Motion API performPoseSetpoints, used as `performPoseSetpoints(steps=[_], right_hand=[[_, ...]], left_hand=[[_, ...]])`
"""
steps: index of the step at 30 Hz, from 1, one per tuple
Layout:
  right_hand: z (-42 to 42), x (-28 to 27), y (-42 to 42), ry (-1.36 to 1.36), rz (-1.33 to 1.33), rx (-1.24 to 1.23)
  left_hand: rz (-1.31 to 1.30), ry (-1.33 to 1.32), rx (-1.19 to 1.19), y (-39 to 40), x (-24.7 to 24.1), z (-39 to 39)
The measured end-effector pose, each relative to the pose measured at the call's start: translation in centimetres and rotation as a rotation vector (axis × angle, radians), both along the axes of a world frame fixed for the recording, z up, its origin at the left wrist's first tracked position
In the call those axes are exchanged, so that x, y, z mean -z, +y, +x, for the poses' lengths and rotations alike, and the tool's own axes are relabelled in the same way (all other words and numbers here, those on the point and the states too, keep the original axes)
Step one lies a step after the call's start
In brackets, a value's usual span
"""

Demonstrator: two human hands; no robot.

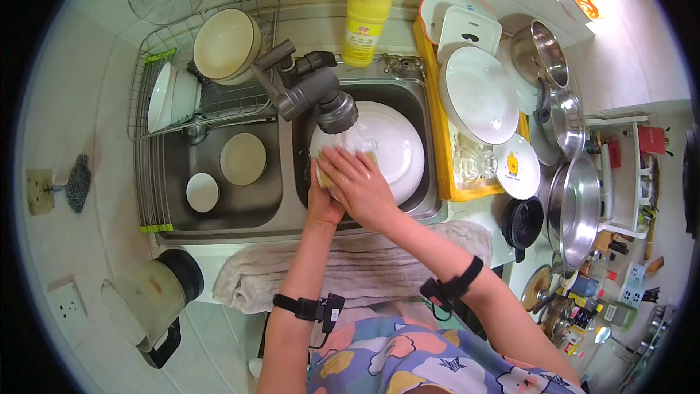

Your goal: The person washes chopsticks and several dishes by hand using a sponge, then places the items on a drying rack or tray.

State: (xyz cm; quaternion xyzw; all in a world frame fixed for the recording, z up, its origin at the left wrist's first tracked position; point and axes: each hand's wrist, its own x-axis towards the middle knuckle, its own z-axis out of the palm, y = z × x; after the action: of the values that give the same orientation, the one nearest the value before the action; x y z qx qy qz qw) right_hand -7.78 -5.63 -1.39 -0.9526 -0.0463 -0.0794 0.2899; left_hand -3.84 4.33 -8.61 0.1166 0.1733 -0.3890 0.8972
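Note:
A large white dish [396, 142] is tilted in the right-hand basin of a steel double sink [287, 197]. At its near left rim my left hand [324, 200] grips it, the fingers partly hidden behind my other hand. My right hand [358, 186] lies flat across the dish with a yellowish scrubbing sponge [325, 179] pressed under its fingers. Just above my fingertips hangs the grey faucet head [336, 112]; whether water runs from it is hard to tell. In the left basin sit a cream bowl [243, 158] and a small white bowl [202, 192].
A wire dish rack [205, 109] spans the left basin, holding bowls [224, 44]. Behind the sink stands a yellow detergent bottle [363, 16]. Right of it, a yellow tray [432, 115] holds dishes beside steel pans [574, 213]. A towel [383, 262] lines the front edge; a blender jug [150, 301] lies left.

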Motion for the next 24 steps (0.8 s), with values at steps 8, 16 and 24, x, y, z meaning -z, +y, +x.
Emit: performPoseSetpoints(steps=[8, 16, 24], right_hand=[[-3.5, 1.9, -7.6, -0.098, 0.077, 0.523], [-2.2, -1.5, -7.9, 0.215, 1.395, 0.813], [-1.0, -1.8, -2.5, -0.146, 0.548, 0.744]], left_hand=[[0.193, -0.116, -0.082, 0.2, -0.7, -0.9], [0.473, -0.098, -0.056, -0.6, 2.8, 3.9], [0.4, -0.053, -0.224, -10.8, 5.7, -4.8]])
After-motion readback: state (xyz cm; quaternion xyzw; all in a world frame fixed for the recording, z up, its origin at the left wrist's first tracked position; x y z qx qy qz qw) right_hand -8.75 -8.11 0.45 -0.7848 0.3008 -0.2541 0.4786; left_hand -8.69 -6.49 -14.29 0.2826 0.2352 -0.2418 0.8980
